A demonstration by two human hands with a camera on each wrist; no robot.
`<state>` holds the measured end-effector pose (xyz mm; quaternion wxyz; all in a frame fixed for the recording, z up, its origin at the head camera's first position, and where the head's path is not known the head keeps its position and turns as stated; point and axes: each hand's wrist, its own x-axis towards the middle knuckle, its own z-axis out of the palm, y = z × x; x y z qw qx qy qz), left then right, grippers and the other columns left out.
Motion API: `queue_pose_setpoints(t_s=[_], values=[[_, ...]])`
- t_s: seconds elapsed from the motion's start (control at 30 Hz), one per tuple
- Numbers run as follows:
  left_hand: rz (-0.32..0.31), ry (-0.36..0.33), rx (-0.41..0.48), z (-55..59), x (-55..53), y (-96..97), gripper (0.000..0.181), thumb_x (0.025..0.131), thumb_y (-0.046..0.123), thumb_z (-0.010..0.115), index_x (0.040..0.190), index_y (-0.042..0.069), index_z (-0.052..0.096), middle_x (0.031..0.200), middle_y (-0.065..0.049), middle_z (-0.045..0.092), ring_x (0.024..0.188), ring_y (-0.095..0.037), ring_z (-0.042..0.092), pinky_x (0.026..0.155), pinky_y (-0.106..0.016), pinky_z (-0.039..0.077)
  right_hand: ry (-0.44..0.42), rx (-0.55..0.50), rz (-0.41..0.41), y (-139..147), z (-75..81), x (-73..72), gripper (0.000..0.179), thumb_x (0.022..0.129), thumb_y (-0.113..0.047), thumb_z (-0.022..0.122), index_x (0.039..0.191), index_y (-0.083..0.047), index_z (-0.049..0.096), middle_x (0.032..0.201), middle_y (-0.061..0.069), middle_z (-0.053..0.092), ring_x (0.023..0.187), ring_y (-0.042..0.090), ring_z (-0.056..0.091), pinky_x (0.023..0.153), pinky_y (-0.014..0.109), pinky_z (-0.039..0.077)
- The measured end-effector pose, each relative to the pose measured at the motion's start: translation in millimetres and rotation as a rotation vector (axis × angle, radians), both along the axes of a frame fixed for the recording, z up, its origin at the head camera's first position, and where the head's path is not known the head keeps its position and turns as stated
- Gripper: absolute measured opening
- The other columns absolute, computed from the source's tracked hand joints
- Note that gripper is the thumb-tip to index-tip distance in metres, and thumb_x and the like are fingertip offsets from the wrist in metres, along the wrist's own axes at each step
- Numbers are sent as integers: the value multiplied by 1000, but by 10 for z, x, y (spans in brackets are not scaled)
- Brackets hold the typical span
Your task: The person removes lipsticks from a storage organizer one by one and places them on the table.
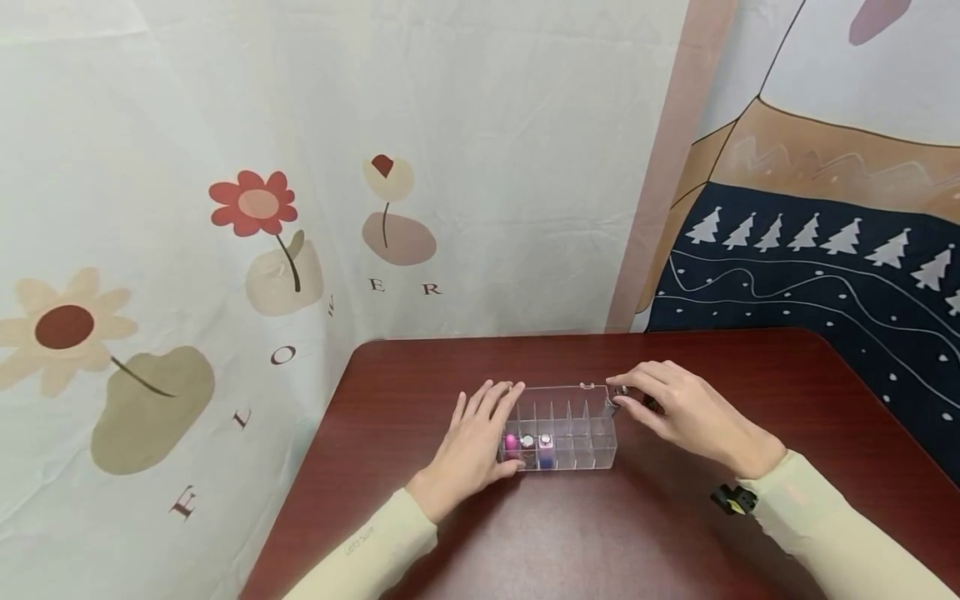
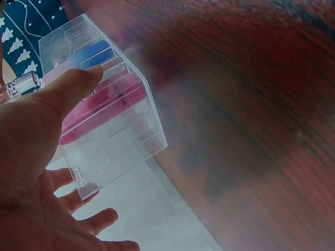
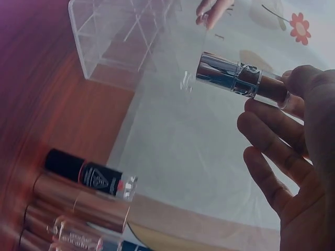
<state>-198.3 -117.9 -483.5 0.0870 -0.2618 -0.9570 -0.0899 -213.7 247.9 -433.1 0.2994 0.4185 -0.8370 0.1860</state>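
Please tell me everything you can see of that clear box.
The box is long, see-through and plastic-looking, with thin upright dividers forming rows of compartments. A small clear catch shows at its far edge. It rests on the brown table, three small containers in its near left compartments. The left hand has a grip on its left end; whether the right hand touches it is unclear.

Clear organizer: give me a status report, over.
Left hand touching clear organizer, lid raised. Right hand pinching silver-capped tube. Three items inside; nothing visibly blocking front compartments.
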Motion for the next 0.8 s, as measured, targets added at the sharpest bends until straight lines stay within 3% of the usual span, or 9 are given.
queue_pose_setpoints(t_s=[0.2,0.43,0.57,0.8], values=[[-4,-7,8,-9,-30,8,129,83,49,108,184,19,33,182,-11,48,173,-44,43,137,-79,37,-18,12,-34,120,6,-17,42,91,-9,96,131,-16,85,121,-6,85,102,12,74,91,34,60],[-3,-8,6,-32,-47,10,129,83,49,108,183,20,33,182,-11,48,173,-44,43,137,-79,37,-15,8,-62,224,-24,-19,41,94,-9,94,132,-18,84,118,-5,85,98,11,72,90,32,59],[-3,-3,6,-40,-48,9,129,82,49,108,183,20,33,181,-11,48,173,-44,43,137,-79,37,-17,12,-75,261,-40,-18,47,88,-6,96,132,-18,84,120,-5,86,101,12,74,90,35,60],[-2,-4,8,-33,-45,10,129,83,49,108,184,20,33,182,-10,48,173,-44,43,138,-79,36,-17,24,-100,335,-90,-34,49,85,-5,99,130,-18,85,116,-4,85,96,11,72,84,28,60]])
